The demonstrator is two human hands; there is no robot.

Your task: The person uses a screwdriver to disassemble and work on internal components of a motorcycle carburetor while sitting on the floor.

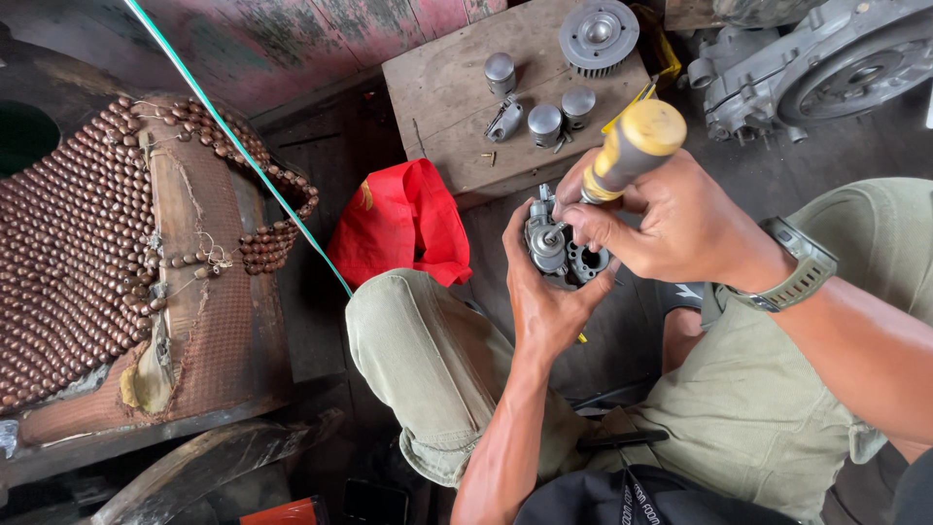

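Both hands work above the knees: left hand (544, 292) has its grip closed around a metal part (564, 248), right hand (671, 224) clasps a yellow-handled screwdriver (632, 146) pressed into it.

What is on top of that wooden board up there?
On the wooden board sit three small metal cylinders, a little metal bracket, and a round finned metal disc. The yellow screwdriver handle in the right hand covers the board's near corner.
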